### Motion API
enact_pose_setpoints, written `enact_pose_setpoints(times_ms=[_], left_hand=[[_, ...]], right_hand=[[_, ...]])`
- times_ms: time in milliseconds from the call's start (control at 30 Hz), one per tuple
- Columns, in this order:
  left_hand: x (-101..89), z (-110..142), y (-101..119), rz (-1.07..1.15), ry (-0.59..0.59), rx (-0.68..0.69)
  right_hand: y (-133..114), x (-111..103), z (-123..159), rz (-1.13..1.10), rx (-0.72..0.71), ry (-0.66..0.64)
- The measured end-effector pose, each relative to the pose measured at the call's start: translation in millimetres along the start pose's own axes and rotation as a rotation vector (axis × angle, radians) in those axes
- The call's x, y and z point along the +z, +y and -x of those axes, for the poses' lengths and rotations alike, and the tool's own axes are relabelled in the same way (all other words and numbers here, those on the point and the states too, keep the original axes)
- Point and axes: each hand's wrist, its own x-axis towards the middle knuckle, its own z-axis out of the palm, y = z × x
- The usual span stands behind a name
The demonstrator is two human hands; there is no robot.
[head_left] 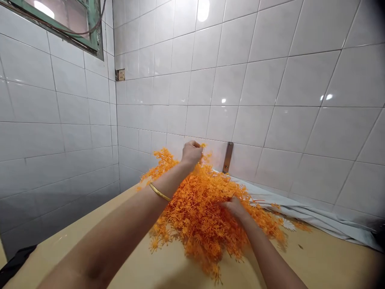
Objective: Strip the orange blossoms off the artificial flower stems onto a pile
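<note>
Fingers of your left hand [191,153] are curled in tight, pinched around a sprig at the very top of the orange plastic flower heap [207,212], up close to the white tiled wall [270,92]. Your forearm runs across the heap to get there, and a gold bangle [160,192] sits on the wrist, right over the near-left edge of the orange mass.

Down on the other side, your right hand [234,206] is pushed into the middle of the heap. Its fingers are buried among the sprigs, so you cannot tell from here whether they are spread or closed on anything; only the back of the hand and the wrist show.

That heap is big and loose, lying on the tan tabletop [325,257] and piled toward the corner where the two tiled walls meet. Stray orange bits trail off to the right, and a few hang down at the near edge of the pile.

Behind the heap, a pale grey cloth [315,216] lies crumpled along the foot of the wall, touching the far side of the flowers. A brown metal bracket [227,157] is fixed upright on the wall just above it. High on the left, a wall socket [120,74] sits in the corner, below a green window frame [90,28].
</note>
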Motion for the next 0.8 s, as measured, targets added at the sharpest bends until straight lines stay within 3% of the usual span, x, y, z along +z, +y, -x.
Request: enact_pose_setpoints(times_ms=[100,233,300,433,533,633,733,800], left_hand=[[23.1,36.0,-18.4,-0.109,-0.059,0.123],[58.3,97.7,-52.7,-0.359,-0.138,0.283],[73.8,121.4,-64.7,-0.482,-0.194,0.319],[89.6,145.2,-80.7,-0.664,-0.321,0.417],[79.4,157.4,-99.2,-0.762,-0.335,0.633],[51.3,172.6,-125.6,-0.779,-0.296,1.008],[23.9,181.9,-147.7,-0.756,-0.288,1.074],[15.6,182.3,-154.1,-0.739,-0.322,1.069]], right_hand=[[-15.2,-20.3,9.6,-0.201,0.157,0.071],[-45.1,-39.8,18.2,-0.259,0.206,0.364],[-58.4,-37.7,16.4,-0.203,0.171,0.329],[-65.7,-11.7,2.4,0.25,0.124,0.094],[-54.3,6.3,-7.1,0.4,0.149,0.029],[-42.7,8.6,-7.9,0.436,0.145,0.033],[-45.3,1.9,0.3,0.472,0.102,0.088],[-56.4,0.9,8.6,0.501,0.039,0.16]])
